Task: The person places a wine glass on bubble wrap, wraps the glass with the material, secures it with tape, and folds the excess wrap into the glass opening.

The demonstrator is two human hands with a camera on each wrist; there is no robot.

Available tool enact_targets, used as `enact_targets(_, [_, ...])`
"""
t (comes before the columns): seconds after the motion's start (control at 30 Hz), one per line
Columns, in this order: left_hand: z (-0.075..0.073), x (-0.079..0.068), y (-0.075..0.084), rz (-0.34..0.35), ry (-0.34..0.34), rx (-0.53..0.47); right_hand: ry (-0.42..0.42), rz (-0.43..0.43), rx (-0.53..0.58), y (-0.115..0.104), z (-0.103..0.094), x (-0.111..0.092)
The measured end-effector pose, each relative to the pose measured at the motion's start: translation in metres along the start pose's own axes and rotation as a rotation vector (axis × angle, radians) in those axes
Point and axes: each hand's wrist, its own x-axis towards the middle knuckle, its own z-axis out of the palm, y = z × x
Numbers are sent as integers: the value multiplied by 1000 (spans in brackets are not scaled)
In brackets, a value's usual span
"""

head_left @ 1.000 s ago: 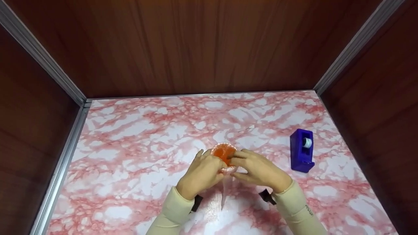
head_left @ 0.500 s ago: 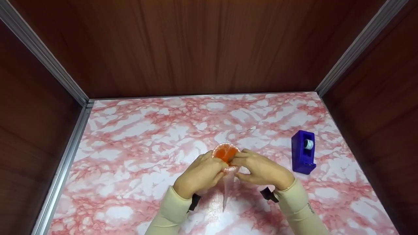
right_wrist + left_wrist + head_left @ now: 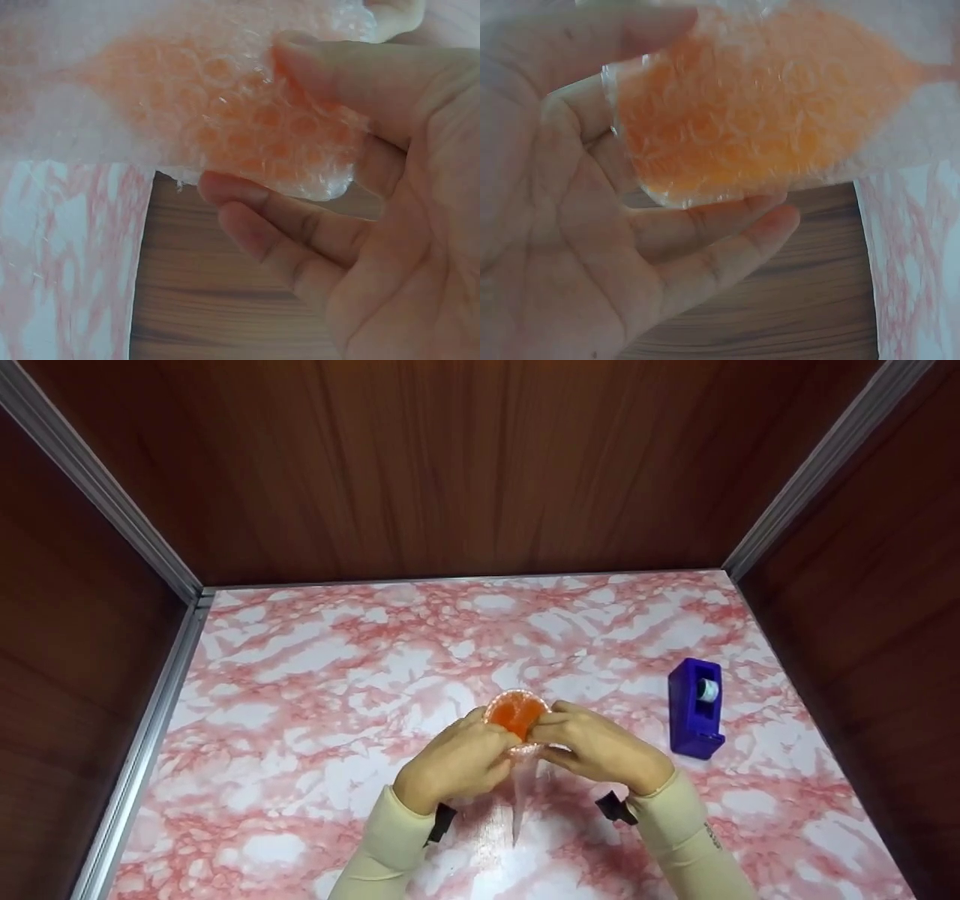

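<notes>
An orange goblet (image 3: 517, 714) with a broad bowl and thin stem stands wrapped in clear bubble wrap (image 3: 742, 127). Its round opening faces up at the front middle of the table in the head view. My left hand (image 3: 463, 757) grips the wrap at the left of the rim, thumb on the near side and other fingers behind. From the right, my right hand (image 3: 596, 742) pinches the wrap at the rim; its thumb (image 3: 322, 64) presses the near face. Two lower fingers of each hand extend below the wrap's edge in the wrist views. A loose wrap edge trails toward the body.
A blue tape dispenser (image 3: 696, 709) with a roll of clear tape stands at the right side of the table. The red-and-white marbled tabletop (image 3: 300, 697) is bounded by dark wood panels (image 3: 465, 472) at the back and both sides, with metal corner rails.
Both hands stay at the goblet's rim. My left hand has shifted slightly and its fingers lie closer over the rim. The tape dispenser stays where it was.
</notes>
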Motion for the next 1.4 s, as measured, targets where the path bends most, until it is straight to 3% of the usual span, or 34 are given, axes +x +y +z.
enact_targets(0.4, [4, 2, -1, -93, -40, -33, -59, 67, 102, 2, -5, -5])
enact_targets(0.7, [2, 0, -1, -42, -23, -4, -24, 8, 56, 4, -4, -6])
enact_targets(0.93, [4, 3, -2, -12, 5, -46, -22, 27, 53, 4, -3, -7])
enact_targets(1.17, [6, 1, -1, -56, 9, -57, -32, 88, 104, 1, -2, -7])
enact_targets(1.4, [5, -1, -2, -70, 20, -14, -18, 57, 100, 1, -2, -4])
